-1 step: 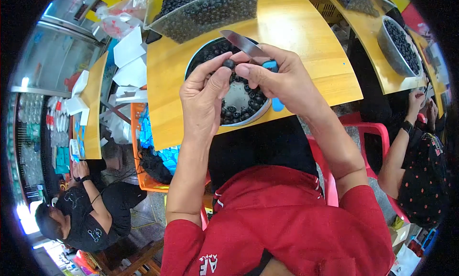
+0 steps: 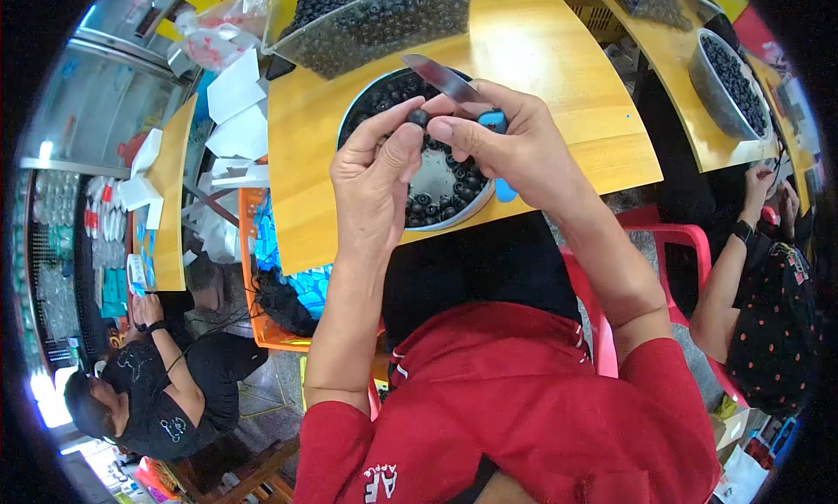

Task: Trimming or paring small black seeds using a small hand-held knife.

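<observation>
My left hand (image 2: pixel 371 168) pinches a small dark round ball (image 2: pixel 418 117) between thumb and fingertips. Close beside it, my right hand (image 2: pixel 515 137) is closed round a blue-handled knife (image 2: pixel 443 78), its blade pointing up and left. The right thumb tip is next to the ball; whether it touches cannot be made out. Beneath both hands stands a round bowl (image 2: pixel 445 223) with a pale blue rim, holding many similar dark balls (image 2: pixel 428 209), some with lighter ring-like spots. Part of the bowl is hidden by my hands.
The bowl is on a yellow wooden table (image 2: pixel 559 85). Behind it, a clear bin (image 2: pixel 375 41) is heaped with dark balls. An orange crate (image 2: pixel 251 277) stands left of the table. Co-workers sit at both sides; a grey basin (image 2: pixel 707 94) stands on the right-hand table.
My hands and forearms have shifted very slightly. The grips on the ball and the knife are the same.
</observation>
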Available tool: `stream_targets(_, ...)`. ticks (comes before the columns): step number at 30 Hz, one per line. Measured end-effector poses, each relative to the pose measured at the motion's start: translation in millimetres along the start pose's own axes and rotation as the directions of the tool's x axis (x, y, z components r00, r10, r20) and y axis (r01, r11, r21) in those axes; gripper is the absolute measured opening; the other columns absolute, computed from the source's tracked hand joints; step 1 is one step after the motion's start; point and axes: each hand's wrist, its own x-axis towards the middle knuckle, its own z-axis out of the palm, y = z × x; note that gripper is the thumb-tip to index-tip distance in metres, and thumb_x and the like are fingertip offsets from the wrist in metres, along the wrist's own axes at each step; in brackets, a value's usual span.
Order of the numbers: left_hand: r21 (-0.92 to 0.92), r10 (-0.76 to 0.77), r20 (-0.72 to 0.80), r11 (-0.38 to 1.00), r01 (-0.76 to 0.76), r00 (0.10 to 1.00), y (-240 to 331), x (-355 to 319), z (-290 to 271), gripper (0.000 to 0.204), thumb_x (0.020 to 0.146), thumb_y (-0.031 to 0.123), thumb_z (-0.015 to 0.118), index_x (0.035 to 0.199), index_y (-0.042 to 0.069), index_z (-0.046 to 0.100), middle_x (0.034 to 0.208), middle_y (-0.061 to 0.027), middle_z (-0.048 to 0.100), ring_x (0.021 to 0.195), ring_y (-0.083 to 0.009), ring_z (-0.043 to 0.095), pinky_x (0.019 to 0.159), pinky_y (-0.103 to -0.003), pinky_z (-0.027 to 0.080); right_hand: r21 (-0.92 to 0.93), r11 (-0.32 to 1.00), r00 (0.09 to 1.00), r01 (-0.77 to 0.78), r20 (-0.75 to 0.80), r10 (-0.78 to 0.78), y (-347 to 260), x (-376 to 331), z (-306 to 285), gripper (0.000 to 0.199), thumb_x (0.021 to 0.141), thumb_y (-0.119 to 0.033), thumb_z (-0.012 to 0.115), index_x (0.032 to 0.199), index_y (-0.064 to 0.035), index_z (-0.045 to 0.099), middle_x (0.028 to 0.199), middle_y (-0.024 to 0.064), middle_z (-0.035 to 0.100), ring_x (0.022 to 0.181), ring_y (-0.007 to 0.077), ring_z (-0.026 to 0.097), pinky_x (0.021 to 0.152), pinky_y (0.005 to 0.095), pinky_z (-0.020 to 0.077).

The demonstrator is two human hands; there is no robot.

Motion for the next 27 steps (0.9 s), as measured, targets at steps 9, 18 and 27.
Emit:
stream_targets(9, -0.135, 0.022, -0.008, 0.991, -0.022, 1.000, 1, -7, 8, 0.032, 0.084, 0.009, 0.067, 0.114, -0.002, 0.060, 0.087, -0.0027, 0.064, 0.062, -0.0037, 0.043, 0.053, -0.017, 0.033, 0.128, 0.983, 0.990, -0.132, 0.064, 0.125, -12, -4, -6, 0.022, 0.084, -0.018, 0.068, 0.101, -0.0041, 0.065, 0.067, -0.0019, 0.057, 0.051, 0.0004, 0.043, 0.041, 0.0159, 0.0264)
stream_targets(18, -0.035, 0.045, -0.033, 0.998, -0.046, 0.998, 4, -11, 14, 0.029, 0.084, 0.006, 0.067, 0.111, -0.001, 0.060, 0.091, -0.0045, 0.064, 0.065, -0.0033, 0.046, 0.056, -0.017, 0.036, 0.076, 0.989, 0.992, -0.127, 0.026, 0.125, -14, -5, -1, 0.023, 0.084, -0.022, 0.069, 0.096, -0.0037, 0.065, 0.065, -0.0023, 0.053, 0.048, 0.0002, 0.040, 0.041, 0.0160, 0.0251)
stream_targets(27, 0.121, 0.060, -0.026, 0.991, -0.056, 0.998, 7, -13, 12, 0.030, 0.084, 0.006, 0.066, 0.112, -0.001, 0.059, 0.095, -0.0045, 0.064, 0.078, -0.0041, 0.054, 0.064, -0.016, 0.041, 0.196, 0.960, 0.978, -0.201, -0.012, 0.208, -11, -3, -2, 0.022, 0.086, -0.025, 0.066, 0.092, -0.0031, 0.063, 0.064, -0.0030, 0.051, 0.046, 0.0001, 0.035, 0.040, 0.0164, 0.0230)
